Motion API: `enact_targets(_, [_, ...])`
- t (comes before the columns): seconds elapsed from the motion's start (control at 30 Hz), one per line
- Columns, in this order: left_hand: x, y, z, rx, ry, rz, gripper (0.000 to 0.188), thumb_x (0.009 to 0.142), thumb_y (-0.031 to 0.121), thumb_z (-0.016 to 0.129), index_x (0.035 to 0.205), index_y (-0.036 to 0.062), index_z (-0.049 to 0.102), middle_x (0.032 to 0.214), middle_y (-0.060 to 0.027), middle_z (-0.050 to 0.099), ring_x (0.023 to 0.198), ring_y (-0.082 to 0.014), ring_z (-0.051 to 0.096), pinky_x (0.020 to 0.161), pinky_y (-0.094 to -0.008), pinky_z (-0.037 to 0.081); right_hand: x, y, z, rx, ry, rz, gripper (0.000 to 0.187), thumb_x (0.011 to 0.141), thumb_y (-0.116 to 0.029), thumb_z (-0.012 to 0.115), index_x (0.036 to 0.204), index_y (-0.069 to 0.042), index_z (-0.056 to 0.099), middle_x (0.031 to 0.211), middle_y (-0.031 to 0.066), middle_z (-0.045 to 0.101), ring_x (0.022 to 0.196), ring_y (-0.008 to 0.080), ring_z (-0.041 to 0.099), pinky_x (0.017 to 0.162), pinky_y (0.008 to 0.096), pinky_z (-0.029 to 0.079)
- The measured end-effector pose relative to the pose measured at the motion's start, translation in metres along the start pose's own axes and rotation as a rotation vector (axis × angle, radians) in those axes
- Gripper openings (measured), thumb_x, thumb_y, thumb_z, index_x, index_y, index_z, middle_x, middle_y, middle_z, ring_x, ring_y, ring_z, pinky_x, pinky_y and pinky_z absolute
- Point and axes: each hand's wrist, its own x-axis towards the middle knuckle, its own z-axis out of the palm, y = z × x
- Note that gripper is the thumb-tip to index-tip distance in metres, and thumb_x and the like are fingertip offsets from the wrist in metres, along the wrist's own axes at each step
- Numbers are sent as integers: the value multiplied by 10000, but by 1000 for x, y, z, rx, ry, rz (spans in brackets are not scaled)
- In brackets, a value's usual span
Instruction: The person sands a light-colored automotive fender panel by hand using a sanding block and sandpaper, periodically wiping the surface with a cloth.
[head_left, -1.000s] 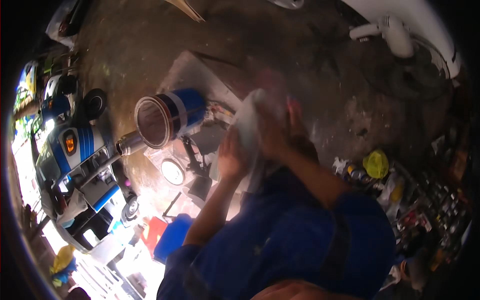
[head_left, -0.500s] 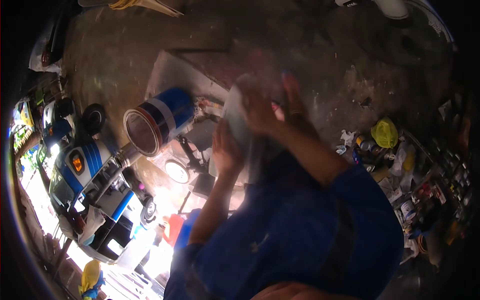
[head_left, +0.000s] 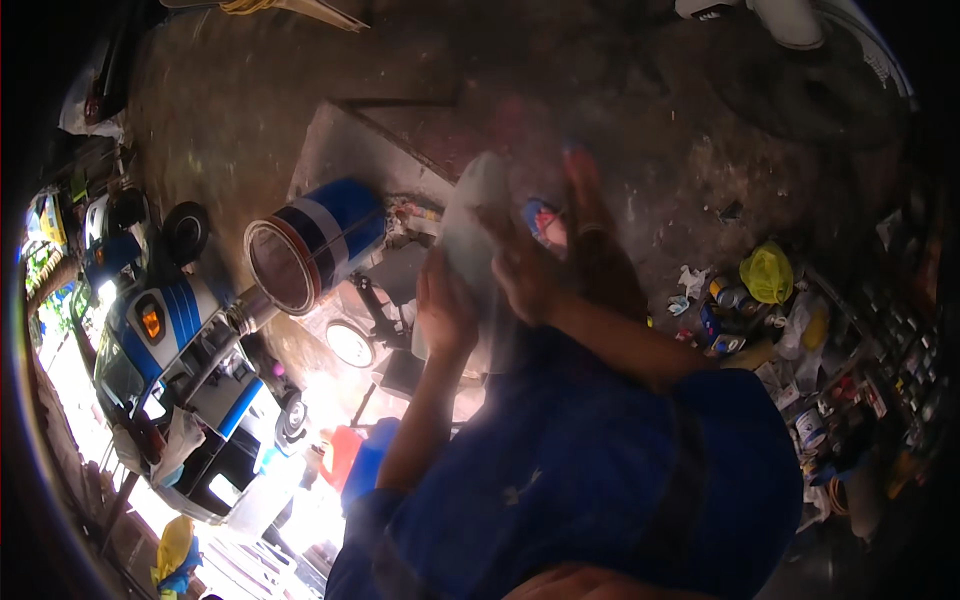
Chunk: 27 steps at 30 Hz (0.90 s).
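Note:
A pale grey, long curved panel [head_left: 472, 205] with a rounded top stands in front of my body. My left hand [head_left: 446, 312] grips its left side, the fingers lying along the edge. On the panel's right part, my right hand [head_left: 530, 280] presses with bent fingers pointing up and left. Its fingertips are somewhat blurred, and a dark patch shows by them. Whatever lies under those fingers, if anything, cannot be made out. Both forearms come out of dark blue sleeves. The panel's lower end is hidden by my clothing.
Left of the panel is a blue and white drum [head_left: 330, 235] on its side. Vehicle bodywork [head_left: 165, 325] stands farther left, near a red container [head_left: 343, 452]. At right lie a yellow-green bag [head_left: 767, 273] and assorted cans and scraps. A sandalled foot [head_left: 548, 225] shows beyond my right hand.
My right hand has slid down along the panel toward my body, uncovering more of its upper part and the foot. My left hand has stayed nearly in place.

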Motion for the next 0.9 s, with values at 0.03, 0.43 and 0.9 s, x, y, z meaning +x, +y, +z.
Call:
enact_targets(0.03, [0,2,-4,7,-10,-38,460,1030,107,506,1458,-61,511,1438,-327,561,1310,-511,569,1114,-529,473,4,2,0,1,-8,-2,591,1104,-267,464,1648,-73,335,1687,180,336,1575,373,279,1285,481,190])
enact_targets(0.43, [-36,6,-24,120,-3,-152,705,932,214,724,1543,6,438,1516,-291,489,1378,-488,493,1145,-547,413,16,-20,0,213,-188,115,598,1128,-345,410,1639,-45,326,1690,189,306,1577,346,264,1267,466,227])
enact_targets(0.9, [-29,-2,-15,277,-154,-181,1243,729,532,877,1636,-8,221,1584,-312,394,1410,-497,468,1141,-565,425,7,-24,25,-528,-298,-42,777,1033,-297,517,1696,-90,169,1754,213,124,1613,472,76,1260,671,100])
